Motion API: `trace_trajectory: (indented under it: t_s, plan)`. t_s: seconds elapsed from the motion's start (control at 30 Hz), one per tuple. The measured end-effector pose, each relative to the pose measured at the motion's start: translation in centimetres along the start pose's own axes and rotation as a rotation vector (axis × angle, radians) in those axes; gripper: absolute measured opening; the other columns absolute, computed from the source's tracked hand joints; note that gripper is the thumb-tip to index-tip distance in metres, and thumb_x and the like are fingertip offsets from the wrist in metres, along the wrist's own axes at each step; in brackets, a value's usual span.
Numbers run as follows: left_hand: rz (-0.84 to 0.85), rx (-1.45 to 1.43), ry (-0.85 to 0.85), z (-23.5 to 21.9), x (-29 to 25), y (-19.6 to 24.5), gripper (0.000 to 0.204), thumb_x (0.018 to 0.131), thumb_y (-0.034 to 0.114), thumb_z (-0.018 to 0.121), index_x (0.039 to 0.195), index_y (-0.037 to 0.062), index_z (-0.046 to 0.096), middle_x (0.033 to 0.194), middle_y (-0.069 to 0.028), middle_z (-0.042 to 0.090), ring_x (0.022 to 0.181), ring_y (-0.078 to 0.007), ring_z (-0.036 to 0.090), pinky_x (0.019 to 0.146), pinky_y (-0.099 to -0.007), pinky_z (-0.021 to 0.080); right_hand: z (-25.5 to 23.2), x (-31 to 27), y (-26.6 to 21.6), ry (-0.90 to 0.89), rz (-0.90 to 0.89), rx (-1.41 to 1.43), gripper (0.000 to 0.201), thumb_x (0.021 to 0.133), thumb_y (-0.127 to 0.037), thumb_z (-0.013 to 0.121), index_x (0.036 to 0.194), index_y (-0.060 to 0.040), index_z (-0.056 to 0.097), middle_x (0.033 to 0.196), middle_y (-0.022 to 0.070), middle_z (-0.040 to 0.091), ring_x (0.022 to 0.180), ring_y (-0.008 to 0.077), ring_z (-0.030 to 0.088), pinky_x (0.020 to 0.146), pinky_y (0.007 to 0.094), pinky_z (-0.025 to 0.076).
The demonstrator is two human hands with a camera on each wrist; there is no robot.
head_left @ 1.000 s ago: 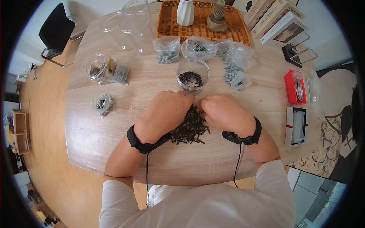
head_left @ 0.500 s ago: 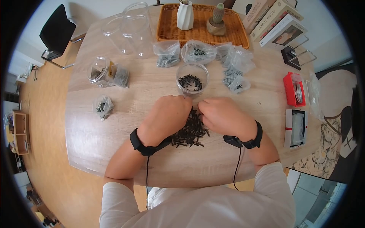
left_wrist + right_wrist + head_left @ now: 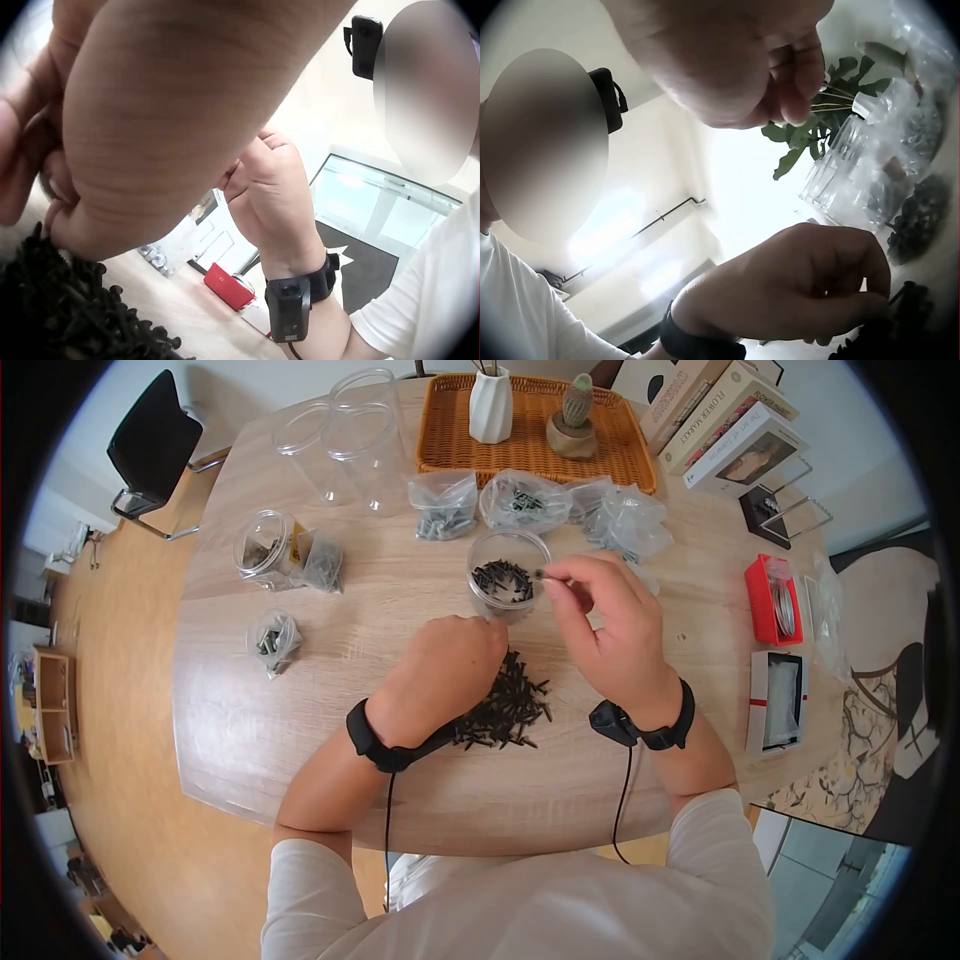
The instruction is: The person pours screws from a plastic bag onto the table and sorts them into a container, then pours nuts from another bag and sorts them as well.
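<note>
In the head view my right hand [image 3: 615,625] pinches a small black screw [image 3: 540,574] between thumb and forefinger, at the right rim of a round clear jar [image 3: 470,582]. Black screws [image 3: 505,580] lie in the jar. My left hand [image 3: 445,675] is low over the left edge of a pile of black screws [image 3: 510,705], fingers curled. From the right wrist, the left hand [image 3: 802,289] shows thumb and fingertips together, a black screw [image 3: 898,292] sticking out at their tips. Screw heads in the pile [image 3: 90,300] show beneath that hand in the left wrist view.
Bags of grey fasteners [image 3: 442,515] line the back of the wooden table [image 3: 270,730]. Behind stand clear cups [image 3: 365,460] and a wicker tray [image 3: 450,445]. A lidless jar [image 3: 262,555] and small bag [image 3: 272,642] are at left; a red basket [image 3: 768,605] and white box [image 3: 775,700] at right.
My right hand has lifted from the pile and moved forward to the jar's right rim, turned so that thumb and forefinger show. The left hand has stayed at the pile.
</note>
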State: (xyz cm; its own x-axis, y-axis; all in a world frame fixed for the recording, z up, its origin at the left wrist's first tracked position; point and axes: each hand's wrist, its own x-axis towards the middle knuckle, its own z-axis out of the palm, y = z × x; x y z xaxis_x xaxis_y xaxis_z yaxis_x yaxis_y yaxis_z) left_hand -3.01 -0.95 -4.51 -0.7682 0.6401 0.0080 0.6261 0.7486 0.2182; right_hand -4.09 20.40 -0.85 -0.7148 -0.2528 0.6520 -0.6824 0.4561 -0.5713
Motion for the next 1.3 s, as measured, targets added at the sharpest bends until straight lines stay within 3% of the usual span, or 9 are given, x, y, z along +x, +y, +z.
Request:
trace_trajectory:
  t_s: [0.2, 0.4, 0.5, 0.67, 0.73, 0.93, 1.3]
  plan:
    - [-0.022, -0.03, 0.001, -0.1, -0.1, 0.0, 0.01, 0.094, 0.011, 0.066, 0.09, 0.0023, 0.066, 0.079, -0.0178, 0.072, 0.071, -0.0372, 0.074, 0.066, -0.0469, 0.06, -0.1, 0.1, -0.4, -0.005, 0.069, 0.023, 0.024, 0.095, 0.006, 0.075, 0.116, -0.0012, 0.071, 0.107, 0.0086, 0.072, 0.07, 0.0147, 0.067, 0.062, 0.0284, 0.054]
    - [0.014, 0.013, 0.032, 0.0, -0.4, 0.0, 0.009, 0.094, 0.01, 0.064, 0.092, 0.0012, 0.065, 0.078, -0.0178, 0.072, 0.071, -0.0368, 0.074, 0.065, -0.0466, 0.059, -0.6, 0.1, -0.7, -0.058, 0.071, 0.023, 0.021, 0.094, 0.007, 0.074, 0.113, -0.002, 0.071, 0.1, 0.0078, 0.072, 0.067, 0.0127, 0.064, 0.06, 0.0272, 0.052]
    - [0.03, 0.045, 0.026, 0.1, -0.6, -0.1, 0.009, 0.095, 0.01, 0.064, 0.095, 0.0009, 0.064, 0.077, -0.0171, 0.071, 0.071, -0.0362, 0.075, 0.064, -0.0461, 0.059, -0.4, -0.1, -0.9, -0.117, 0.152, 0.059, 0.018, 0.094, 0.005, 0.075, 0.109, -0.0037, 0.07, 0.093, 0.008, 0.071, 0.066, 0.0167, 0.066, 0.06, 0.03, 0.052]
    - [0.026, 0.027, -0.006, -0.7, -0.7, -0.4, 0.011, 0.097, 0.011, 0.063, 0.099, 0.0003, 0.063, 0.078, -0.018, 0.072, 0.07, -0.0377, 0.074, 0.064, -0.0481, 0.058, -0.3, -0.3, -0.7, -0.36, 0.079, -0.02, 0.014, 0.092, -0.005, 0.076, 0.104, -0.0069, 0.069, 0.089, 0.0127, 0.071, 0.073, 0.0347, 0.07, 0.064, 0.0421, 0.056]
    - [-0.026, -0.164, -0.104, -1.5, -0.7, -0.9, 0.013, 0.099, 0.013, 0.064, 0.102, 0.0003, 0.062, 0.081, -0.0201, 0.073, 0.074, -0.0423, 0.073, 0.069, -0.0519, 0.057, -0.3, -0.7, -0.5, -0.433, 0.084, -0.032, 0.012, 0.092, -0.007, 0.075, 0.103, -0.0066, 0.069, 0.089, 0.0132, 0.072, 0.076, 0.0359, 0.07, 0.066, 0.0441, 0.056]
    - [-0.041, -0.431, -0.122, -4.7, -1.2, -2.0, 0.017, 0.102, 0.018, 0.065, 0.107, 0.0023, 0.061, 0.084, -0.0214, 0.073, 0.084, -0.0467, 0.071, 0.075, -0.0559, 0.053, 0.1, -1.5, -0.4, -0.593, 0.098, -0.081, 0.014, 0.093, -0.014, 0.075, 0.098, -0.0058, 0.064, 0.088, 0.0127, 0.071, 0.082, 0.0377, 0.071, 0.069, 0.0486, 0.057]
    - [0.021, -0.456, -0.097, -5.3, -1.3, -1.8, 0.018, 0.103, 0.018, 0.066, 0.105, 0.0009, 0.062, 0.082, -0.0224, 0.073, 0.08, -0.0464, 0.071, 0.072, -0.0551, 0.054, 0.0, -1.4, -0.5, -0.617, 0.054, -0.081, 0.016, 0.092, -0.013, 0.077, 0.096, -0.0063, 0.064, 0.087, 0.011, 0.07, 0.082, 0.0365, 0.071, 0.07, 0.0476, 0.057]
